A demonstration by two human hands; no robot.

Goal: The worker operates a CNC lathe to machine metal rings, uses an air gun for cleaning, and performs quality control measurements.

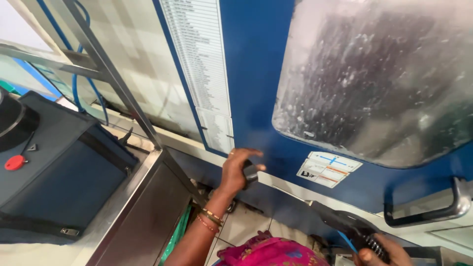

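On the blue machine door (256, 74) there is a long white paper list (199, 69), narrow and tall, with many small printed lines; a second shorter sheet hangs under it. Lower, under the window, sits a small white rectangular sticker (328, 168) with a blue cross mark and orange and black fields. The window (379, 79) is big, with rounded corners, and its glass is wet and cloudy with drops.

The left hand (239, 170) is closed around a small dark knob (250, 172) at the lower part of the door, just under the paper list. Gold bangles (211, 220) are on its wrist. The right hand (379, 253), at the bottom edge of the view, is wrapped around the grip of a black air gun (352, 229) with a blue hose; its nozzle points up-left toward the door.

At the right, a metal handle (433, 209) is fixed on the door. At the left stands a steel bench (143, 207) with a dark grey case (59, 167) on it, which carries a red round button (14, 162). Behind are a metal frame and blue tubes (79, 93) along a tiled wall. Between bench and door only a narrow gap stays open, with light floor tiles (246, 224) below.
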